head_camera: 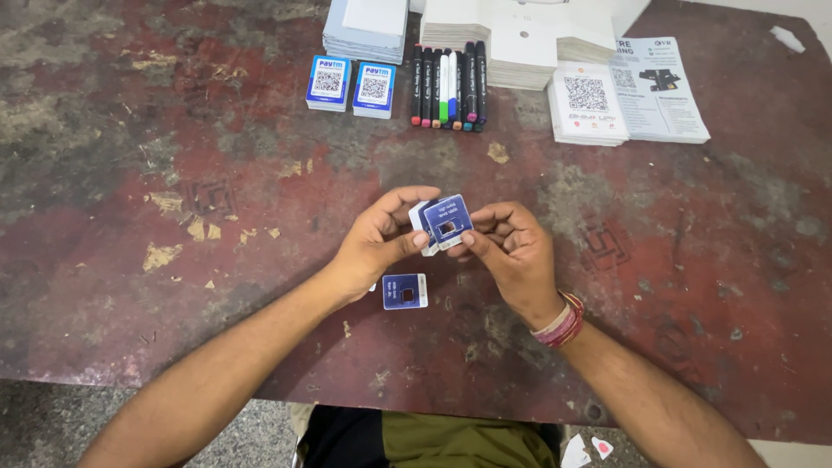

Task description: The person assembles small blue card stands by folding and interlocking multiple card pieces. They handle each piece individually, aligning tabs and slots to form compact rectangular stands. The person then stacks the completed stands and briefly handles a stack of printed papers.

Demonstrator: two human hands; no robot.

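Both hands are meeting over the mid part of the worn red table point(173, 286). Left hand point(374, 243) is curling shut around a small stack of blue-and-white cards point(442, 222), thumb on the near edge, fingers behind. Right hand point(510, 250) is pinching the same stack from the other side, thumb & forefinger closing on the top card's lower corner. Stack is being held just above the tabletop, tilted toward the camera.

One more blue card point(405, 291) is lying flat on the table right below the left hand, apart from the stack.

Farther back, well clear of the hands: two small piles of blue-framed code stickers point(351, 85), a row of marker pens point(448, 85) lying side by side, white paper stacks point(503, 39) behind them, and printed code leaflets point(628, 100) to the right. Nothing is sitting btwn the hands and those items; only chipped paint flecks are dotting the surface.
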